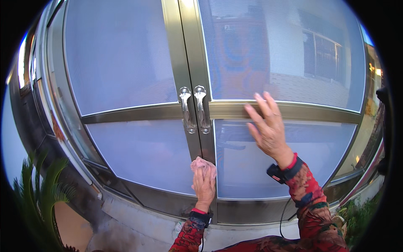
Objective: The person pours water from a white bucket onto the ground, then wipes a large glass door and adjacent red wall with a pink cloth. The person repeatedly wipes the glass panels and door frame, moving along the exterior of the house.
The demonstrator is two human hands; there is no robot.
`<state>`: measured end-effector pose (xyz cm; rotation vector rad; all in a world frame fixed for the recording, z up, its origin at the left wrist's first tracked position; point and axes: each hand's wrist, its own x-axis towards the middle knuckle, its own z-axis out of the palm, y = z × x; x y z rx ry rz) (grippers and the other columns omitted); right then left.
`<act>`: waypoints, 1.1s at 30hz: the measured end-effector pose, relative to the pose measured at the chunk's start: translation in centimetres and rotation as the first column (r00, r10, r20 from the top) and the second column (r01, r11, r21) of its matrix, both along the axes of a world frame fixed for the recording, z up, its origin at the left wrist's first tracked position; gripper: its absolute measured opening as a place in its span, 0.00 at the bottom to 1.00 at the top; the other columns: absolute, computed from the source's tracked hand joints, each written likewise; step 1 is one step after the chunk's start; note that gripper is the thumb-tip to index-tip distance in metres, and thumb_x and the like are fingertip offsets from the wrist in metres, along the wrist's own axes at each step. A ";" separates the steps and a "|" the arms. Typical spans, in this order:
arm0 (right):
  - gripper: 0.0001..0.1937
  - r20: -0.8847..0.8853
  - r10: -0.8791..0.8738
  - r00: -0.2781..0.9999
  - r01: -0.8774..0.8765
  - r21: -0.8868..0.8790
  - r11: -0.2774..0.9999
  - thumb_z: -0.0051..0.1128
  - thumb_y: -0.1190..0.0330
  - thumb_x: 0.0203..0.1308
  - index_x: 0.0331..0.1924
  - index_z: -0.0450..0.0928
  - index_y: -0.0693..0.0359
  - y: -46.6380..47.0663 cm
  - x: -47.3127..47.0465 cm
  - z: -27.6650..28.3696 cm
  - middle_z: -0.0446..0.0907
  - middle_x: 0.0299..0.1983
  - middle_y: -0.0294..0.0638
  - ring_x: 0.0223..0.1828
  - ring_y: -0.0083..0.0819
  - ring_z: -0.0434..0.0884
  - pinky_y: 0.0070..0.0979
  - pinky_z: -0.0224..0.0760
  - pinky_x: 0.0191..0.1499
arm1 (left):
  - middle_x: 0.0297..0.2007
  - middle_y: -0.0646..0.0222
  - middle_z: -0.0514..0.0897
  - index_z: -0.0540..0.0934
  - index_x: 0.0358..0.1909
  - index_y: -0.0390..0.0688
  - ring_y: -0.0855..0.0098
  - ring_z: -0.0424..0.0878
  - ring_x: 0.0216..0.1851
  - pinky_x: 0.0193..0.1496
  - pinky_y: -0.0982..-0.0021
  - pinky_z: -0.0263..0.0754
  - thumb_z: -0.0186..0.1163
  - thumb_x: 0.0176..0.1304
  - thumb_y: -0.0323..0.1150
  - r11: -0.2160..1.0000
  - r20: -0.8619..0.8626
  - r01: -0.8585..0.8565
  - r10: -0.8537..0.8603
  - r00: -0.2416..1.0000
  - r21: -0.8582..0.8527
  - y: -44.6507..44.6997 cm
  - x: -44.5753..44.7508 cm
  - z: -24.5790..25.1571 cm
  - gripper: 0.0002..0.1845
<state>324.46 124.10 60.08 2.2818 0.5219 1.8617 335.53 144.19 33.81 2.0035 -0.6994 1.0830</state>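
My left hand (204, 187) holds a crumpled pink cloth (201, 164) against the metal stiles where two screened door leaves meet, below the handles. Raised with fingers spread, my right hand (269, 129) is in front of the right leaf's metal crossbar (229, 110) and holds nothing; whether it touches the door cannot be told. Between the hands and higher up are two shiny curved door handles, the left one (188, 110) and the right one (202, 109), side by side. Mesh screens (122, 63) fill the upper and lower parts of both leaves.
A spiky-leaved plant (44, 189) stands at the lower left beside a tan rounded surface. A pale pipe (70, 154) runs down the left side. Below the door lies a concrete step (138, 223). Green plants (362, 214) grow at the lower right. Thin cables hang near both forearms.
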 end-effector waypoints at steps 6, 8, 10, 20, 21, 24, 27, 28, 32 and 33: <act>0.27 -0.037 -0.040 0.999 0.036 -0.080 0.996 0.67 0.65 0.54 0.61 0.76 0.55 2.8 4.0 1.8 0.63 0.72 0.42 0.75 0.48 0.58 0.47 0.55 0.74 | 0.67 0.50 0.68 0.76 0.65 0.47 0.46 0.63 0.71 0.69 0.48 0.59 0.64 0.62 0.32 0.999 0.128 -0.054 0.053 0.990 0.003 -0.2 0.8 6.0 0.27; 0.28 -0.035 -0.055 0.998 0.053 -0.078 0.996 0.67 0.65 0.54 0.62 0.76 0.55 3.1 4.7 1.7 0.63 0.73 0.41 0.76 0.48 0.58 0.47 0.54 0.74 | 0.67 0.50 0.70 0.77 0.65 0.47 0.47 0.64 0.70 0.69 0.48 0.59 0.64 0.62 0.32 0.998 0.189 -0.066 0.067 0.980 -0.007 -0.4 1.0 8.5 0.27; 0.28 -0.025 -0.047 0.999 0.045 -0.075 0.996 0.68 0.65 0.54 0.62 0.75 0.55 3.2 5.2 1.6 0.63 0.73 0.40 0.76 0.48 0.57 0.47 0.53 0.75 | 0.67 0.50 0.69 0.77 0.64 0.47 0.47 0.64 0.70 0.69 0.48 0.59 0.64 0.62 0.32 0.996 0.209 -0.083 0.090 0.974 -0.044 -0.7 1.4 10.6 0.27; 0.30 -0.020 -0.072 0.997 0.071 -0.024 0.997 0.68 0.67 0.52 0.62 0.74 0.58 0.3 4.1 0.6 0.63 0.73 0.40 0.76 0.49 0.58 0.47 0.54 0.75 | 0.68 0.49 0.68 0.76 0.66 0.48 0.46 0.65 0.69 0.69 0.47 0.60 0.66 0.61 0.33 0.983 0.204 -0.167 0.178 0.963 -0.071 -1.5 1.8 10.6 0.29; 0.30 -0.019 -0.071 0.997 0.071 -0.007 0.997 0.68 0.67 0.52 0.62 0.74 0.58 -0.2 3.9 0.6 0.63 0.73 0.40 0.76 0.49 0.58 0.47 0.54 0.75 | 0.68 0.49 0.67 0.75 0.67 0.47 0.46 0.65 0.69 0.69 0.47 0.59 0.66 0.61 0.34 0.979 0.173 -0.196 0.202 0.964 -0.051 -1.5 1.9 10.1 0.30; 0.31 -0.010 -0.054 0.999 0.053 -0.034 0.998 0.68 0.68 0.51 0.62 0.74 0.57 -1.7 2.7 0.8 0.64 0.72 0.42 0.75 0.50 0.60 0.48 0.55 0.74 | 0.68 0.45 0.66 0.74 0.67 0.44 0.42 0.63 0.70 0.69 0.46 0.59 0.65 0.62 0.32 0.979 0.119 -0.195 0.200 0.973 -0.056 -1.4 2.0 7.1 0.29; 0.31 0.011 -0.109 0.994 0.110 -0.092 0.990 0.68 0.67 0.52 0.64 0.73 0.56 -3.4 1.4 1.8 0.65 0.72 0.42 0.75 0.49 0.60 0.47 0.55 0.74 | 0.68 0.41 0.64 0.72 0.68 0.43 0.39 0.61 0.70 0.70 0.45 0.57 0.64 0.63 0.31 0.981 0.051 -0.181 0.185 0.981 -0.068 -1.7 1.3 2.4 0.30; 0.31 0.026 -0.110 0.994 0.112 -0.098 0.989 0.67 0.67 0.52 0.64 0.73 0.55 -4.0 1.1 2.4 0.65 0.72 0.41 0.75 0.49 0.60 0.47 0.54 0.75 | 0.68 0.40 0.63 0.72 0.68 0.43 0.38 0.60 0.70 0.71 0.44 0.57 0.64 0.63 0.31 0.983 0.043 -0.167 0.171 0.984 -0.078 -1.8 0.9 0.7 0.30; 0.34 0.097 -0.101 0.990 0.109 -0.075 0.991 0.67 0.64 0.53 0.68 0.71 0.51 -5.3 1.3 3.9 0.63 0.73 0.39 0.76 0.45 0.58 0.45 0.52 0.76 | 0.70 0.37 0.60 0.68 0.71 0.41 0.35 0.57 0.72 0.73 0.43 0.53 0.63 0.64 0.31 0.982 -0.035 -0.150 0.147 0.989 -0.112 -2.7 -0.1 -2.7 0.32; 0.34 0.110 -0.100 0.989 0.107 -0.064 0.992 0.67 0.63 0.54 0.68 0.70 0.50 -5.4 1.6 3.9 0.62 0.74 0.38 0.76 0.44 0.58 0.44 0.51 0.76 | 0.71 0.37 0.59 0.69 0.70 0.40 0.36 0.55 0.73 0.73 0.45 0.52 0.62 0.64 0.31 0.979 -0.048 -0.174 0.169 0.984 -0.104 -2.9 -0.2 -2.5 0.32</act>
